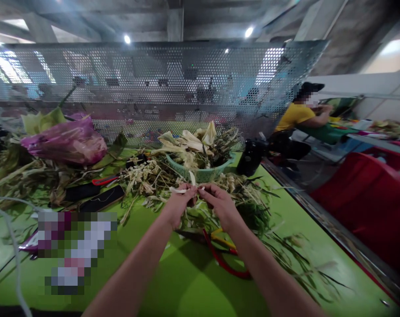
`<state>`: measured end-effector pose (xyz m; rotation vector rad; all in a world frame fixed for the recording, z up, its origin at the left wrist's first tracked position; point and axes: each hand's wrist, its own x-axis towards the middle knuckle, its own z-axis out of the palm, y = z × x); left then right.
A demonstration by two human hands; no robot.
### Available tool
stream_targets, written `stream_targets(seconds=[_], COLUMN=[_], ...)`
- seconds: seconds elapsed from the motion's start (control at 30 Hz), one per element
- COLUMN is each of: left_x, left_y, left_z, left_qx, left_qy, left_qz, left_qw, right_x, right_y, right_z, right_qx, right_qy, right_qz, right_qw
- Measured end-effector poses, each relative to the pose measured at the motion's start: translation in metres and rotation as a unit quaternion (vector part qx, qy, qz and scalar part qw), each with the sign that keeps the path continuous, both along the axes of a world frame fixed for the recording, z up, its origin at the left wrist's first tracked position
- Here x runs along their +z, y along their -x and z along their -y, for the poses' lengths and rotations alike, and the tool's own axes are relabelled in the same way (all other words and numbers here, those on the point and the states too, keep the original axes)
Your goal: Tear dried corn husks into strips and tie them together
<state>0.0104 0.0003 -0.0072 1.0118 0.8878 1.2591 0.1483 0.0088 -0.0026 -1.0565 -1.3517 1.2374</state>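
My left hand (pixel 181 204) is closed in a pinch on a pale strip of dried leaf or husk (pixel 192 178), whose ends stick up and out to the left. Fingertip to fingertip with it, my right hand (pixel 219 202) also pinches, and a small pale end of the strip shows at its thumb. Just behind the hands stands a light green plastic basket (pixel 200 175) heaped with dried husks (pixel 189 141). Scissors with red handles (pixel 218 257) lie on the table under my right forearm, partly hidden by it.
Dried plant pieces (pixel 150 176) litter the green table (pixel 186 286). At left are a purple plastic bag (pixel 66 141), a red cutter (pixel 104 180) and a dark phone-like slab (pixel 102 199). A black bottle (pixel 251 156) stands right of the basket. A person in yellow (pixel 294 116) sits beyond.
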Motion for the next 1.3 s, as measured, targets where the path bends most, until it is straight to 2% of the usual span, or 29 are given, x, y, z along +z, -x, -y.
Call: stream_targets(seconds=[0.07,0.2,0.37,0.47,0.57,0.7,0.87,1.07,1.2,1.3], left_x=[-0.001,-0.003,0.003,0.006,0.005,0.004,0.004,0.000,0.001,0.002], left_y=[-0.002,0.000,0.004,0.005,0.005,0.004,0.004,0.006,0.004,0.005], left_z=[0.000,-0.001,-0.001,0.000,0.001,0.003,0.005,0.003,0.005,0.005], left_qx=[-0.022,-0.016,0.007,-0.006,-0.039,-0.097,-0.139,-0.159,-0.155,-0.161], left_qy=[0.029,0.088,0.094,0.082,0.060,0.031,-0.021,-0.038,-0.032,-0.024], left_qz=[0.026,0.062,0.042,0.043,0.019,-0.025,-0.076,-0.127,-0.109,-0.100], left_qw=[0.999,0.994,0.995,0.996,0.997,0.995,0.987,0.978,0.981,0.982], right_x=[-0.001,-0.003,-0.003,-0.002,-0.001,0.001,0.001,0.000,-0.001,-0.003], right_y=[-0.001,-0.006,-0.015,-0.018,-0.016,-0.012,-0.011,-0.015,-0.017,-0.020], right_z=[-0.001,-0.004,-0.011,-0.012,-0.011,-0.007,-0.005,-0.010,-0.011,-0.014], right_qx=[-0.018,-0.084,-0.164,-0.131,-0.053,0.040,-0.001,-0.051,-0.123,-0.138], right_qy=[0.000,-0.011,-0.040,-0.052,-0.043,-0.007,0.015,-0.024,-0.051,-0.079], right_qz=[-0.020,-0.037,-0.048,-0.001,0.035,-0.022,-0.080,-0.089,-0.080,-0.048], right_qw=[1.000,0.996,0.984,0.990,0.997,0.999,0.997,0.994,0.988,0.986])
